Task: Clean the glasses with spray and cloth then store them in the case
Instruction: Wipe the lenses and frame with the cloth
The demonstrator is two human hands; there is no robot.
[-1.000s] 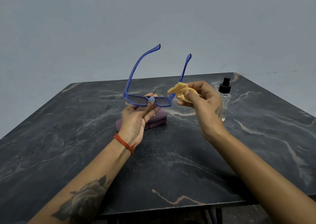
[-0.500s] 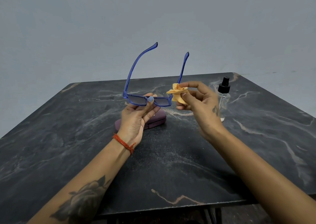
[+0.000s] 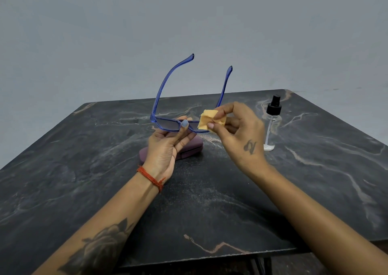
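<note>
Above the dark marbled surface (image 3: 210,201), your left hand (image 3: 165,146) pinches the blue glasses (image 3: 168,125) at the bridge, frame running left to right, lenses toward you, both temples open and pointing up and away. Your right hand (image 3: 237,131) pinches the yellow cloth (image 3: 207,120) between thumb and fingers (image 3: 222,108), touching the right lens. Just behind your left hand lies the purple case (image 3: 189,148), closed and partly hidden. Off to the right, the spray bottle (image 3: 271,123) stands upright, apart from your right hand.
</note>
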